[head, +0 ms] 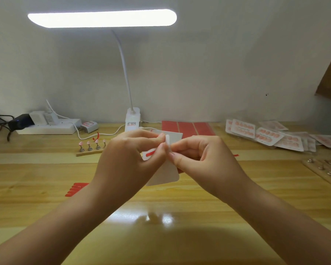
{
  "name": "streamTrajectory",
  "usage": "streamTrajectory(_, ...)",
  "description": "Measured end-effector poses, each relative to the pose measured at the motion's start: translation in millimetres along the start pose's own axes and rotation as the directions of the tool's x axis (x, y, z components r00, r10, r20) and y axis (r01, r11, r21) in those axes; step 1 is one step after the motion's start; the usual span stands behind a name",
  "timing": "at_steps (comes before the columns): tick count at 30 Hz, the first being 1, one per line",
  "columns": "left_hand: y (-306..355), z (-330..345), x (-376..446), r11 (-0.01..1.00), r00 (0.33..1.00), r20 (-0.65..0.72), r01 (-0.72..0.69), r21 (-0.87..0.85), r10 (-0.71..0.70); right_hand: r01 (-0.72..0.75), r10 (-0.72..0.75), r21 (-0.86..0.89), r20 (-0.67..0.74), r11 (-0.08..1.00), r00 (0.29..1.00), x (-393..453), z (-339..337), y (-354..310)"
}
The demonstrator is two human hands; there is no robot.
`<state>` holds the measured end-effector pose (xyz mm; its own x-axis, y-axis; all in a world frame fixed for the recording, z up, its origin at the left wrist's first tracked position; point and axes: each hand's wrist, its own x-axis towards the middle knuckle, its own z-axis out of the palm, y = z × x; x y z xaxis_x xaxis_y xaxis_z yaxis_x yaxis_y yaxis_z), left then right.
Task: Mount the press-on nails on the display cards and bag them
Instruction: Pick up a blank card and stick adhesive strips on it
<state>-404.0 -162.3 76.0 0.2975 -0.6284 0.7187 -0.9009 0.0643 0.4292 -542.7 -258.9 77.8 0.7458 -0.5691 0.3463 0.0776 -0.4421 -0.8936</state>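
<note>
Above the glossy wooden desk (46, 207), both hands (129, 155) (201, 152) pinch a round-cornered white card (165, 175) and a white strip (168, 143). Bagged cards (275, 137) lie far right; four pink nails (92, 145) wait on stands, so mounting looks unfinished.

The scene was brightly lit from above by a long white LED lamp bar (102, 18), blown out to pure white. Glare was reflected on the glossy yellow wooden bench (46, 213). Soft blur and wide-angle bending were seen toward the edges.
</note>
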Motion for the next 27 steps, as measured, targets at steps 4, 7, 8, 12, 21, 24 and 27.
streamTrajectory(4,-7,0,4,0.990,0.996,-0.001,0.086,-0.108,-0.086,-0.050,0.050,0.011,-0.017,0.999,0.999,2,-3,4)
streamTrajectory(7,-7,0,3,0.991,0.998,0.027,0.066,-0.120,-0.063,-0.071,0.072,0.037,-0.036,0.997,0.997,3,-5,6)
streamTrajectory(8,-6,1,2,0.993,0.998,0.029,0.053,-0.107,-0.050,-0.063,0.065,0.039,-0.031,0.997,0.997,3,-4,5)
streamTrajectory(12,-7,3,0,0.996,0.999,0.021,0.029,-0.083,-0.027,-0.012,0.012,0.007,-0.021,1.000,1.000,0,-1,4)
streamTrajectory(21,-10,4,2,0.994,0.999,0.008,0.048,-0.094,-0.047,-0.054,0.056,0.052,-0.037,0.997,0.998,1,-3,3)
streamTrajectory(24,-10,4,2,0.985,0.998,0.014,0.060,-0.163,-0.058,-0.039,0.040,0.031,-0.034,0.999,0.999,1,-2,2)
streamTrajectory(27,-13,3,2,0.959,0.995,0.020,0.098,-0.267,-0.096,-0.022,0.022,0.014,-0.041,1.000,0.999,0,-1,2)
